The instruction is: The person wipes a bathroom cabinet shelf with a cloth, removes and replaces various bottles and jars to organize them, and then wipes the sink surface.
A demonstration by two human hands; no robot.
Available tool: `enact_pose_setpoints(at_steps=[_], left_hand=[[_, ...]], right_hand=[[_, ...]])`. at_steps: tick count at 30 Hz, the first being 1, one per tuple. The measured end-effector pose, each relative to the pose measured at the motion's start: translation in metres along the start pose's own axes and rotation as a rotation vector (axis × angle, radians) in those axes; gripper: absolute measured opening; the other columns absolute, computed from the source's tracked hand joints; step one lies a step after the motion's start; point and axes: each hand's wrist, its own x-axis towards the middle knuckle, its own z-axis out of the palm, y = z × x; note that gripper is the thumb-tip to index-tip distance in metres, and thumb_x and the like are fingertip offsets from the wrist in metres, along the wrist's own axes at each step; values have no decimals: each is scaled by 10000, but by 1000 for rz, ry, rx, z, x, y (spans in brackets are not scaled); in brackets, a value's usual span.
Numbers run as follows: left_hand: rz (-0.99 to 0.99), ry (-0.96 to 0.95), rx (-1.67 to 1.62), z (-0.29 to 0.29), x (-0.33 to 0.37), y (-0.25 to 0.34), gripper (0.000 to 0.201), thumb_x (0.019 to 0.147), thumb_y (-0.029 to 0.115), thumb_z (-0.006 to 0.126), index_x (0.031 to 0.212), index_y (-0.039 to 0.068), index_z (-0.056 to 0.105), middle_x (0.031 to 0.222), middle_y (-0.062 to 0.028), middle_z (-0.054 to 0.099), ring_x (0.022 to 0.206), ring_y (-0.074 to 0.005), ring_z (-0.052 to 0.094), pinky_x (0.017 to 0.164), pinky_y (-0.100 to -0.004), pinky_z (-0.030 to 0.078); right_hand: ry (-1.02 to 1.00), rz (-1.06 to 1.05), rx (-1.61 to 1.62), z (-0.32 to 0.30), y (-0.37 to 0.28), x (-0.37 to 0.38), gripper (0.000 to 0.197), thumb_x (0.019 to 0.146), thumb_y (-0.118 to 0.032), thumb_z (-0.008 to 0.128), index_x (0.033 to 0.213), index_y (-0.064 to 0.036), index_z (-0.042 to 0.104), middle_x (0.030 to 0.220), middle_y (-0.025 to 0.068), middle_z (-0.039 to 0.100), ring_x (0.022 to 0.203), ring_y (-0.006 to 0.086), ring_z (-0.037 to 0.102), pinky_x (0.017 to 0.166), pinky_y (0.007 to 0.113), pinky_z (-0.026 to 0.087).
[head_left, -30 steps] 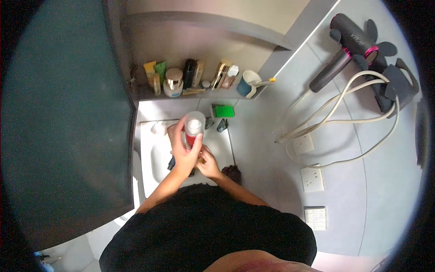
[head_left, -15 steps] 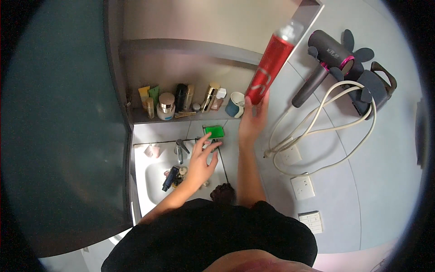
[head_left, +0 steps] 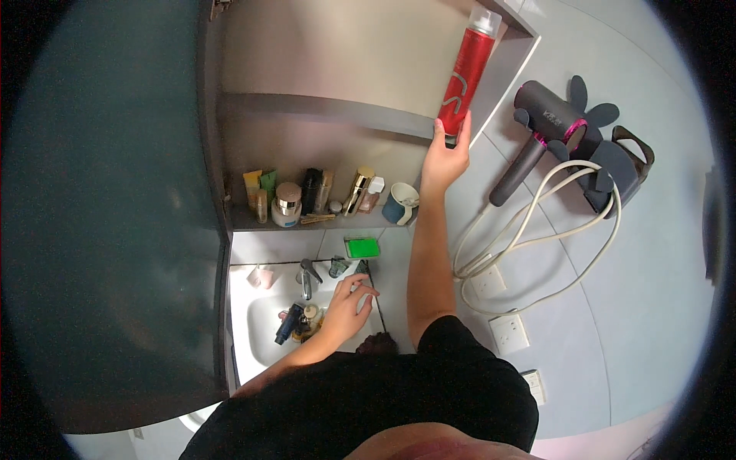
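Note:
A tall red spray can [head_left: 468, 73] with a clear cap is gripped near its base by my right hand [head_left: 448, 157]. It is held upright at the right end of the cabinet's upper shelf [head_left: 330, 109]; whether its base touches the shelf I cannot tell. My left hand [head_left: 351, 308] hovers over the right side of the white sink [head_left: 261, 337], its fingers loosely curved and apart, holding nothing. Beneath and beside it, a dark blue tube [head_left: 289, 323] and several small bottles lie in the basin.
The lower shelf [head_left: 307, 225] carries a cream jar [head_left: 287, 205], several tubes and bottles, and a blue and white mug [head_left: 399, 203]. A green soap dish [head_left: 363, 248] is behind the sink. At right hang a hair dryer [head_left: 548, 115] and coiled white cord [head_left: 529, 230]. The cabinet door [head_left: 115, 215] stands at left.
My right hand has carried the red spray can up and slightly right, and the can stands straighter. My left hand has dropped lower over the sink. The view has shifted a little.

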Motion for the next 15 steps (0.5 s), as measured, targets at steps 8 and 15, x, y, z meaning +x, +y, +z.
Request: enact_pose_setpoints(at_steps=[8, 15], left_hand=[[50, 39, 36, -1, 2, -10, 176, 896, 1, 683, 1032, 96, 743, 1261, -95, 635, 1206, -355, 578, 1023, -452, 495], [18, 43, -10, -1, 3, -14, 184, 888, -6, 689, 1024, 101, 749, 1239, -103, 644, 1196, -353, 580, 1025, -450, 491]], right_hand=[[25, 16, -99, 10, 40, 11, 640, 880, -214, 848, 1473, -136, 620, 1223, 136, 755, 1132, 287, 695, 1040, 458, 445], [-82, 104, -238, 3, 26, 11, 663, 902, -244, 815, 1507, -235, 543, 1234, 102, 740, 1171, 272, 654, 1062, 467, 395]])
